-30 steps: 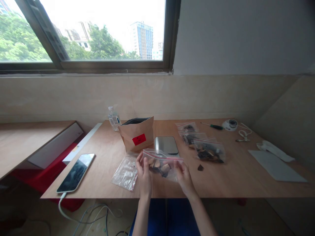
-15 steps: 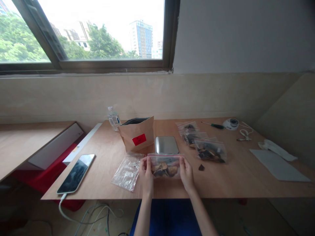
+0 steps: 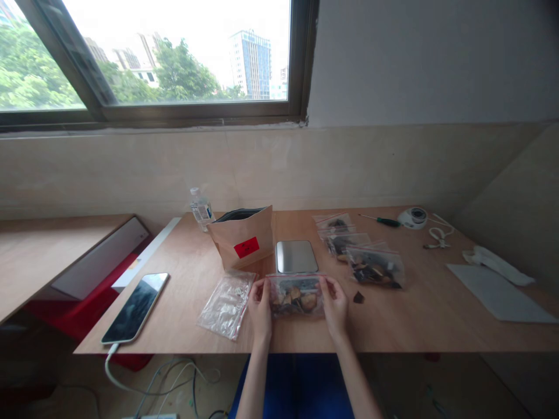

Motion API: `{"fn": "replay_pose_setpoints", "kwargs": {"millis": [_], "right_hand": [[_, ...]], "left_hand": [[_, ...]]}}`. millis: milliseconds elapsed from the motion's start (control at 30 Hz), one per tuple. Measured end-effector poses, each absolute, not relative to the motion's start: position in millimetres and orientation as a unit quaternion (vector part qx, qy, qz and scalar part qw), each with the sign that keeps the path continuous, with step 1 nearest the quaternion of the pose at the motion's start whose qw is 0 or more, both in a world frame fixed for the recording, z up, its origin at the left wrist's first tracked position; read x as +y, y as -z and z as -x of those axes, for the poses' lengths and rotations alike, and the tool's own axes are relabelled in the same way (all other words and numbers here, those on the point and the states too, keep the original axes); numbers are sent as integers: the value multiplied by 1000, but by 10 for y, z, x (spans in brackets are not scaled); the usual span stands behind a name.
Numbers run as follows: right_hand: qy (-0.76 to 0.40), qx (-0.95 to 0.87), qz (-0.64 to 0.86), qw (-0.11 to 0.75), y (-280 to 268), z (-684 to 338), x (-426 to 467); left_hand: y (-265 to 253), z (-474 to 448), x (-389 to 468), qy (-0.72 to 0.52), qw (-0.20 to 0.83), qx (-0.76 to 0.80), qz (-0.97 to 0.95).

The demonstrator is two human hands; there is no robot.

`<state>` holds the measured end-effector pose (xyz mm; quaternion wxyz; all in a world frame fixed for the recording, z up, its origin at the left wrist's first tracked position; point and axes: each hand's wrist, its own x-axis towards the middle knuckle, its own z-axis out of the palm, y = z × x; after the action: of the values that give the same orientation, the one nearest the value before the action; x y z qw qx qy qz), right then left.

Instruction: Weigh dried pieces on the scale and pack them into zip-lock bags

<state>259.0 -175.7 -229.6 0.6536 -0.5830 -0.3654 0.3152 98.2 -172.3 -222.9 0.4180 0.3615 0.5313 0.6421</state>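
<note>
Between my two hands is a clear zip bag (image 3: 297, 295) holding dark and tan dried pieces. My left hand (image 3: 261, 305) pinches its upper left corner, my right hand (image 3: 334, 302) its upper right one. A red line runs along the bag's top edge. Just beyond it lies a flat silver scale plate (image 3: 296, 256). To the left of my left hand are flat clear zip bags (image 3: 227, 304). Several filled zip bags (image 3: 375, 266) lie to the right, and a small dark piece (image 3: 358, 297) rests near my right hand.
A brown paper pouch (image 3: 242, 235) with a red label stands open behind the bags, beside a plastic bottle (image 3: 201, 209). A phone (image 3: 136, 308) on a cable lies at left. At right are a screwdriver (image 3: 388, 222), a white dome camera (image 3: 413, 218) and a white sheet (image 3: 500, 294).
The pieces inside the held bag have shifted and spread out. My right hand has moved slightly right, and my view has turned a little. Both hands keep hold of the bag.
</note>
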Motion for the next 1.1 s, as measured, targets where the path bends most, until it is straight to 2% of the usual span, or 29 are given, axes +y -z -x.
{"fn": "replay_pose_setpoints", "kwargs": {"millis": [700, 967, 1100], "right_hand": [[-311, -383, 574, 654, 2337, -2604, -1775], [-362, -400, 558, 630, 2291, -2586, -1782], [-349, -413, 565, 624, 2263, -2589, -1798]], "left_hand": [[2249, -988, -1739, -646, 386, 543, -373], [2142, -979, -1756, -616, 479, 477, -405], [2139, -965, -1761, -608, 487, 474, -410]]}}
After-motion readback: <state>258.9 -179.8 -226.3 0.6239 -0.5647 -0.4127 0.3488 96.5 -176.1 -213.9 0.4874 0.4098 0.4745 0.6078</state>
